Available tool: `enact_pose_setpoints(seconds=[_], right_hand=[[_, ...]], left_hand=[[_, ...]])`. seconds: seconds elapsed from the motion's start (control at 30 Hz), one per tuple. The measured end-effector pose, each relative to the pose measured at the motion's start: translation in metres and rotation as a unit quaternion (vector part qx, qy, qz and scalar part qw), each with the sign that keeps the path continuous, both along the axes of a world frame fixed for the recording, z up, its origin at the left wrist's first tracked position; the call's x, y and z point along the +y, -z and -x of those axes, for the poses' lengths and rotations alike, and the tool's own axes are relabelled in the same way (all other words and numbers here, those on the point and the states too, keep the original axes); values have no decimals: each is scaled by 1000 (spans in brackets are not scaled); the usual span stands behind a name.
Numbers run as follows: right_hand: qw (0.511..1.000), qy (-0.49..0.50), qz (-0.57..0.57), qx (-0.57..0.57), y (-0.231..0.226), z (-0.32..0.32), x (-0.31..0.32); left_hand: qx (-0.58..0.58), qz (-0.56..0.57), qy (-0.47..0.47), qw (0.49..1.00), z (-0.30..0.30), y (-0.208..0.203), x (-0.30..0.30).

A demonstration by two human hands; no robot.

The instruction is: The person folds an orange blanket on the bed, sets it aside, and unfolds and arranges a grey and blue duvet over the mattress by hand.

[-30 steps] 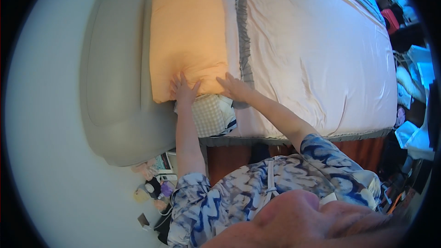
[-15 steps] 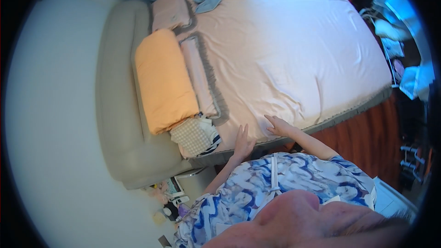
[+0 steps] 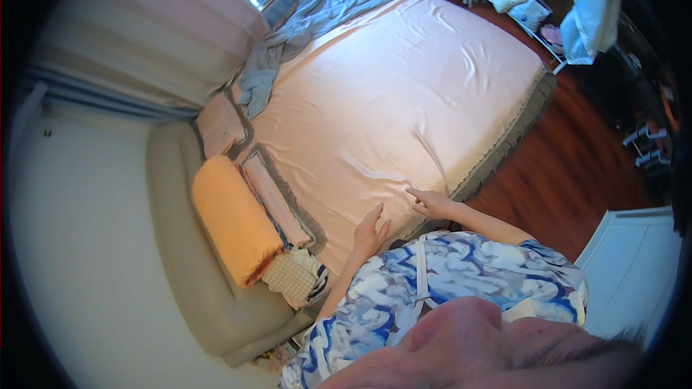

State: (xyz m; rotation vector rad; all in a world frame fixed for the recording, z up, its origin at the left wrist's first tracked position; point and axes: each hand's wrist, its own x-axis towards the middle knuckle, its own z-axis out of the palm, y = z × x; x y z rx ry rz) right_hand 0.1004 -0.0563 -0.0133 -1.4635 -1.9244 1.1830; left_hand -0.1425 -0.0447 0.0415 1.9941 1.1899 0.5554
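- Hands lie flat on a glossy pink sheet (image 3: pixel 404 101): left hand (image 3: pixel 369 232) spread open and gripping nothing, right hand (image 3: pixel 430 203) open too, fingers stretched over the satin near the grey frilled edge (image 3: pixel 504 151).
- Orange bolster pillow (image 3: pixel 234 220), plump and cylindrical, lies against the padded beige headboard (image 3: pixel 173 245).
- Crumpled blue-grey blanket (image 3: pixel 288 43) trails along the far side.
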Motion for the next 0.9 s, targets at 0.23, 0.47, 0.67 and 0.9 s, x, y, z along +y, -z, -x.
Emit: enact_pose_setpoints(seconds=[0.23,0.47,0.67,0.9], right_hand=[[989,147,6,-21,-4,-46,-30],[958,282,50,-26,-24,-86,-39],[940,338,39,14,-21,-157,-51],[936,351,26,11,-29,-303,-70]], left_hand=[[-59,-14,-54,997,-18,37,40],[-151,-8,75,986,-108,38,80],[-127,2,104,986,-181,37,76],[-50,11,116,992,-326,15,66]])
